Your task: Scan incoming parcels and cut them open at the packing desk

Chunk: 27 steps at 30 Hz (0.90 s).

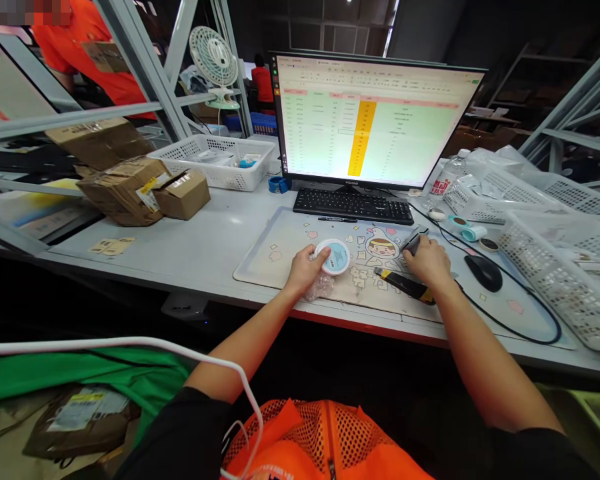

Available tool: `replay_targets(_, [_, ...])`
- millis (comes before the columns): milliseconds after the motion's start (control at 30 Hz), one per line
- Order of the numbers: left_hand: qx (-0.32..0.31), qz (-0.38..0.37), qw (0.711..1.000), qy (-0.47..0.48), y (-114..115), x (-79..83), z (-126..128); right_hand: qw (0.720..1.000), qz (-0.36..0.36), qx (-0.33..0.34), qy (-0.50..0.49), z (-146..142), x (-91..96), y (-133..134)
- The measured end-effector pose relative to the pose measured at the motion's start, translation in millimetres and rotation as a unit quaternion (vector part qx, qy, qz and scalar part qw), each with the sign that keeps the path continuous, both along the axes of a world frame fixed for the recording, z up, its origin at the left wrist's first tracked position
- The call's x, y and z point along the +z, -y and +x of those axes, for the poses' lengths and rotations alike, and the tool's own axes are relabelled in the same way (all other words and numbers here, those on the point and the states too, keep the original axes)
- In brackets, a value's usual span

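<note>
One round white tub (333,257) with a blue label is sitting in the left hand (305,268), and the left grip is closed around its side. The tub is being held low over a pale printed mat (257,257), near the mat's front edge. A bit of clear bubble wrap (320,287) is bunching up right under the tub. The right hand (427,261) is closed around a small dark device (414,241), so the right grip is holding it just above the mat. A yellow and black box cutter (405,285) is lying on the mat, touching the side of the right hand.

The mat is resting on the white tabletop (180,233). A black keyboard (353,205) and a black pen (337,219) are lying just past it, and a big monitor (370,120) is showing a green and yellow chart. A black mouse (483,272) is sitting to the right, beside a white plastic basket (555,267). Brown cardboard boxes (183,193) are piled up on the left, near another white basket (213,160). Far off, a person in an orange shirt (85,53) is standing by a white fan (214,57).
</note>
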<state>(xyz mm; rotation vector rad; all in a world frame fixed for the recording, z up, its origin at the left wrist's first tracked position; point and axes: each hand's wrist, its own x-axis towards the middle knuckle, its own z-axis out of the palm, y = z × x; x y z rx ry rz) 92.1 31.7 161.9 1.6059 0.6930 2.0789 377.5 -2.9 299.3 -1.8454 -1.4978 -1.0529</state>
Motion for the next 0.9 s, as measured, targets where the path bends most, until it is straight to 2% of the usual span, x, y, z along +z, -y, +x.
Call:
replay_targets(200, [0.035,0.004,0.999,0.021,-5.9,-4.7,5.0,0.995,-0.018,-0.062,-0.07,3.6,1.2,-19.1])
replay_targets(333, [0.082,-0.023,0.996,-0.016,-5.6,-5.5,5.3,0.994,-0.024,-0.05,-0.089,6.6,6.0,-10.7])
replay_targets(400, [0.107,-0.049,0.993,-0.031,-4.8,-4.5,4.8,0.996,-0.049,0.004,-0.073,6.5,7.4,7.9])
replay_targets(467, [0.119,-0.068,0.99,-0.042,-4.1,-3.3,4.3,0.988,-0.109,0.105,-0.041,4.5,5.1,33.0])
replay_targets(500, [0.123,-0.072,0.989,-0.049,-3.8,-2.8,4.3,0.974,-0.153,0.169,-0.023,2.3,2.1,45.8])
replay_targets(600, [0.128,-0.076,0.987,-0.058,-2.8,-1.9,5.0,0.893,-0.279,0.352,0.02,-9.5,-13.1,75.6])
replay_targets(667, [0.129,-0.078,0.987,-0.057,-1.6,-1.9,5.5,0.848,-0.314,0.424,0.042,-20.0,-24.1,84.2])
replay_targets(700, [0.13,-0.081,0.987,-0.056,-0.8,-2.0,5.6,0.837,-0.316,0.444,0.052,-24.8,-28.3,85.2])
replay_targets(767, [0.132,-0.084,0.986,-0.057,0.9,-2.5,5.0,0.832,-0.301,0.46,0.07,-31.6,-32.1,82.2])
replay_targets(833, [0.131,-0.078,0.986,-0.061,2.5,-3.5,3.4,0.848,-0.271,0.447,0.083,-32.6,-28.9,74.1])
replay_targets(900, [0.122,-0.069,0.988,-0.066,3.8,-5.1,1.7,0.887,-0.236,0.388,0.084,-27.7,-19.3,61.5])
